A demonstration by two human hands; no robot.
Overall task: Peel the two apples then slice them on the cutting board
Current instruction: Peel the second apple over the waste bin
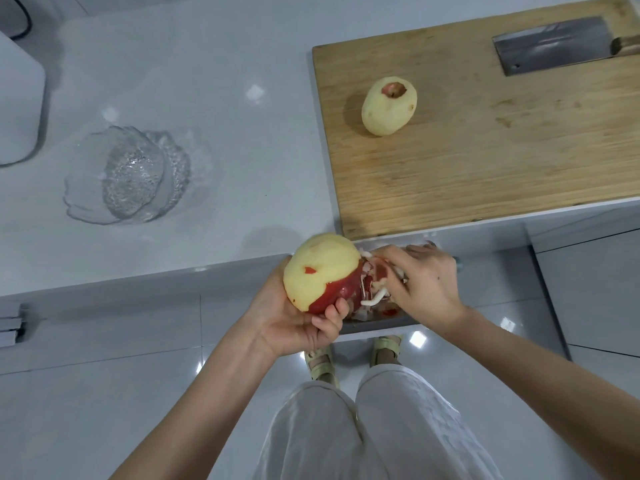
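Note:
My left hand (298, 323) grips a partly peeled apple (322, 268) below the counter's front edge; most of it is pale yellow, with red skin left on its lower right side. My right hand (422, 282) holds a white peeler (372, 292) against that red side; its blade is mostly hidden. A fully peeled apple (388, 107) lies on the wooden cutting board (485, 161), near its left edge. A cleaver (550, 45) rests at the board's far right corner.
A bin (377, 322) with red and white peelings sits under my hands. A glass bowl (128, 174) stands on the white counter (225, 116) to the left, and a white appliance (17, 102) is at the far left edge. My legs and sandals show below on the tiled floor.

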